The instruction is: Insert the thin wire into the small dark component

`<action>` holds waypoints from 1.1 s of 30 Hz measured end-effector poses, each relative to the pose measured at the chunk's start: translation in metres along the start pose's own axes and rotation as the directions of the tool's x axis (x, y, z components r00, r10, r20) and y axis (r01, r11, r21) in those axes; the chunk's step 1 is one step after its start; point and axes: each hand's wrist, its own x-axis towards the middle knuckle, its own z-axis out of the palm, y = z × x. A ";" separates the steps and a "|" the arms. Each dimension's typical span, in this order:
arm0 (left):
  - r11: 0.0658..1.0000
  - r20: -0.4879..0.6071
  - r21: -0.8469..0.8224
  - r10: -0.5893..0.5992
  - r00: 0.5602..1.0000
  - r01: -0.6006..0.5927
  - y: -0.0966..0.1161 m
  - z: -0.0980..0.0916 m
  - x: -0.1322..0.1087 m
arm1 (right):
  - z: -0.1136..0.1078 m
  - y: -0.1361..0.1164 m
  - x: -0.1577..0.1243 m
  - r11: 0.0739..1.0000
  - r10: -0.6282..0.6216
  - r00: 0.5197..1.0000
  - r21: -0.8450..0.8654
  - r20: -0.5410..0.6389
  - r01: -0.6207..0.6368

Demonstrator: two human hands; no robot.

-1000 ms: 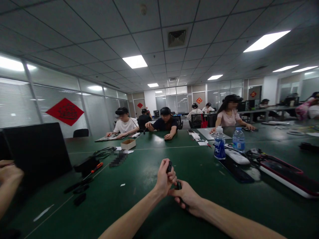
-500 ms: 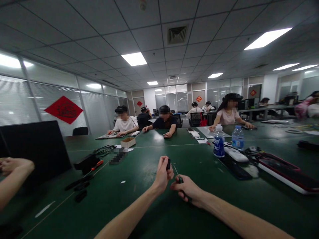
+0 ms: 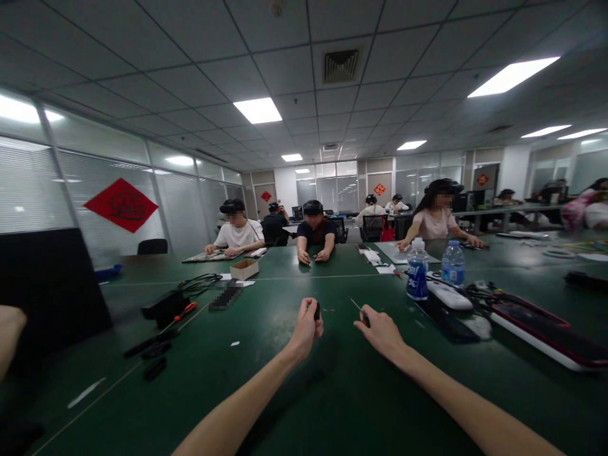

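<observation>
My left hand [image 3: 306,324] is closed round a small black object [image 3: 317,311], raised over the green table [image 3: 266,386]. To its right, my right hand [image 3: 379,329] grips a screwdriver by its dark handle. The thin metal shaft of the screwdriver [image 3: 355,304] points up and to the left, towards my left hand, without touching it. A gap of bare tabletop lies between the two hands. Most of the black object is hidden by my left fingers.
Two bottles [image 3: 417,272], a white device [image 3: 449,294] and a red-edged case [image 3: 546,329] lie right. Left are an orange-handled screwdriver [image 3: 185,311], black parts [image 3: 154,367], cables, a small box [image 3: 244,270] and a dark screen [image 3: 52,285]. Several people sit around; a person's hand shows far left.
My right hand and the screwdriver have moved right and slightly up, away from my left hand. The person opposite has brought both hands together. The person's hand at far left has shifted outward.
</observation>
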 end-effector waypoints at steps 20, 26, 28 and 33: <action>0.997 0.041 0.033 -0.069 0.997 0.068 -0.006 0.004 -0.006 | 0.008 -0.001 -0.005 0.983 -0.069 0.990 0.176 0.120 0.047; 0.997 0.090 0.022 -0.080 0.993 0.078 -0.007 0.010 -0.011 | 0.009 -0.006 -0.009 0.988 -0.118 0.989 0.109 0.094 0.107; 0.996 0.097 0.020 -0.084 0.992 0.082 -0.007 0.011 -0.011 | 0.012 -0.007 -0.009 0.990 -0.100 0.990 0.106 0.102 0.089; 0.995 0.072 0.019 -0.104 0.992 0.103 -0.010 0.014 -0.013 | 0.013 -0.005 -0.007 0.990 -0.058 0.991 0.133 0.119 0.042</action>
